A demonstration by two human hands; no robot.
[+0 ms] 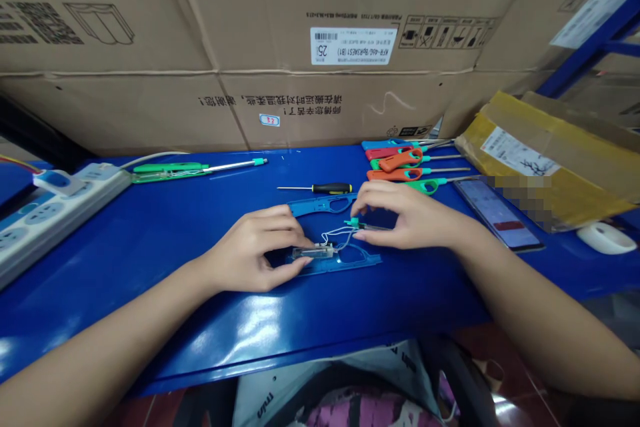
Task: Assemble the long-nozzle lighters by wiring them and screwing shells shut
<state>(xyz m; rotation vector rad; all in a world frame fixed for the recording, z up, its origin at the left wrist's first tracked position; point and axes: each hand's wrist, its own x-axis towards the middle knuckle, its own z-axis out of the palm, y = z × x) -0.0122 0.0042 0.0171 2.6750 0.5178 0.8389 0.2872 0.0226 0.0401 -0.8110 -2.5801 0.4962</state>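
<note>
The left hand (255,250) rests on the blue table (150,247) with thumb and fingers pinched on a small clear cartridge (314,252), which lies along the lower blue shell half (350,264) of an opened long lighter. The right hand (407,217) is just beside it, its fingertips closed on a little green piece (354,221) at the end of a thin tube; how much of the tube sits under the fingers I cannot tell. Thin white wires (334,235) loop between the cartridge and the green piece, so the two hands are close together with only that short stretch between them, near the middle of the table. Just behind the hands lies the other blue shell half (320,203), partly covered by the right hand's fingers, and behind that a screwdriver (320,188) with a black and yellow handle, its shaft pointing left. Farther back on the right a bunch of long lighters (407,163) in blue, red, orange and green lies side by side, nozzles pointing right. Next to them a phone (497,213) lies flat with its screen lit, beside a yellow taped parcel (545,167) and a white mouse (605,237). On the left a green lighter (175,170) lies near a white power strip (50,207). Large cardboard boxes (300,47) stand along the back edge of the table.
</note>
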